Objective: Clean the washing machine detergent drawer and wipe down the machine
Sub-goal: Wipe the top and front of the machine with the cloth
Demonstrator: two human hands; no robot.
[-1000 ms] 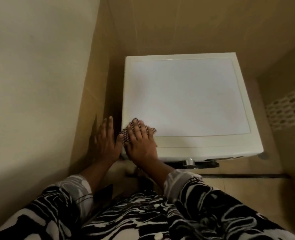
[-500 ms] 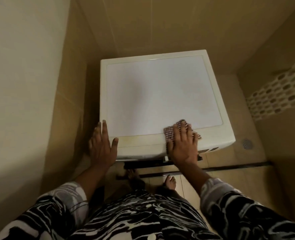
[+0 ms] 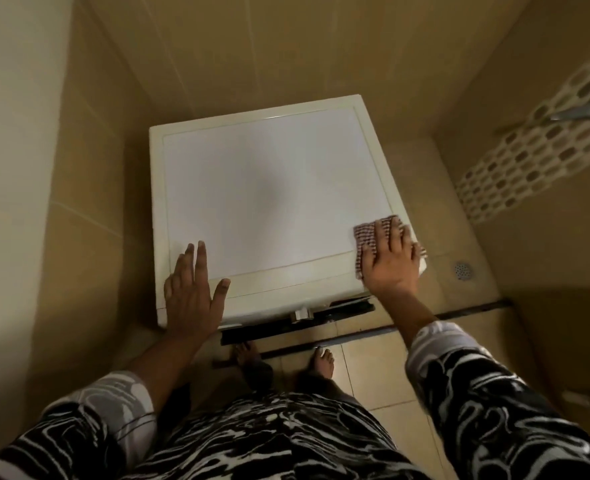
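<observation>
Head view; one washing machine (image 3: 269,202), one cloth (image 3: 364,233) (under right hand (image 3: 390,265))

Left hand (image 3: 191,299) flat, fingers (image 3: 201,258) spread, right hand (image 3: 390,265) flat, palm down

The washing machine (image 3: 269,202) is a cream-white box seen from above, standing upright in a tiled corner, its flat top bare with a paler inset panel framed by a raised rim. A small red-and-white checked cloth (image 3: 364,233) lies spread on the top's front right corner, pressed flat under the right hand (image 3: 390,261) and overhanging the right edge.
</observation>
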